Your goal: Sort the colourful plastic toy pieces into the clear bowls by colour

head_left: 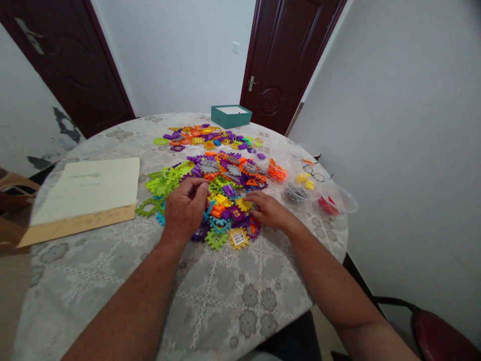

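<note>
A heap of colourful plastic gear-shaped building pieces (233,170) lies on the table before me. My left hand (185,208) is at the heap's left side, fingers curled and thumb pressed toward the index finger; anything in that pinch is hidden. My right hand (268,209) reaches in from the right with its fingers apart, the tips at a yellow gear piece (243,204). Between the hands lie yellow connectors (222,200), orange connectors (217,210) and a purple connector (229,191). Nearest me are a green gear piece (216,240) and a yellow square piece with a white grille (239,238).
Behind is a second heap of pieces (203,135) and a green box (231,117). On the right stand clear tubs with orange (277,171), grey (296,191) and red (328,205) parts, near eyeglasses (314,173). A paper sheet (90,185) lies left.
</note>
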Available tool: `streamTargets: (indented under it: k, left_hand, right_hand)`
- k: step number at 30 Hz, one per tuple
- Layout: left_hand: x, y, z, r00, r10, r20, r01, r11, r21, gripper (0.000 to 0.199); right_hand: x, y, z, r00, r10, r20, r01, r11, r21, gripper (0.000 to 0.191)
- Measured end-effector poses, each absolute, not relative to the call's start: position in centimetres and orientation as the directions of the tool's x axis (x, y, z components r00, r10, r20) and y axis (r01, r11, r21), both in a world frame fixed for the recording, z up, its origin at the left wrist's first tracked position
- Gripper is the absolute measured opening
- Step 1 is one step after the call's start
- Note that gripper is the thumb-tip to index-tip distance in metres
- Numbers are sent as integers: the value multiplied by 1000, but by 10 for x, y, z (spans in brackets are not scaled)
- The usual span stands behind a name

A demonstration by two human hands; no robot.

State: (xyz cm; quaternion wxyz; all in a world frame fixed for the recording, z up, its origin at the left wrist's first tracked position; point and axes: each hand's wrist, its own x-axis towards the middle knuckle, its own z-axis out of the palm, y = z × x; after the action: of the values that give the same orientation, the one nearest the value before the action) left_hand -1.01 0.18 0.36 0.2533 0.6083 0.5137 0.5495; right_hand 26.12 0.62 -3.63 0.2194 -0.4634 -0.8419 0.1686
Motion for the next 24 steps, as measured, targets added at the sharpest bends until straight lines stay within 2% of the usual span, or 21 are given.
streamTargets:
  k: [2, 4, 6, 9, 11, 13, 17, 24]
  left_hand:
    - [-10, 2, 3, -125, 904, 410, 353, -346, 870, 20]
    - [-9, 2, 3, -123, 906, 406, 354, -342, 871, 20]
    - [-9, 1, 3, -123, 909, 398, 356, -334, 873, 20]
    - [-9, 0, 4, -119, 913, 391, 369, -325, 871, 21]
    - [-9, 0, 4, -116, 912, 394, 378, -327, 866, 22]
    - [-10, 1, 3, -112, 911, 396, 378, -329, 865, 23]
    - [-12, 5, 0, -51, 932, 358, 374, -314, 872, 26]
    - [-5, 5, -6, 312, 909, 277, 454, -399, 797, 43]
  right_hand:
    - [256, 8, -41, -488, 838, 244, 698, 543, -468, 43]
    - [254, 11, -44, -479, 838, 261, 699, 544, -464, 30]
    - [255, 14, -45, -398, 875, 274, 718, 483, -501, 17]
    - [259, 19, -46, -162, 955, 250, 665, 293, -687, 17]
    - [261, 22, -46, -52, 984, 171, 525, 172, -833, 17]
    - [262, 23, -45, -15, 995, 100, 389, 98, -916, 22]
    - [257, 21, -41, -40, 995, 88, 291, 95, -952, 27]
    - [228, 3, -32, -242, 962, 130, 130, 165, -978, 36]
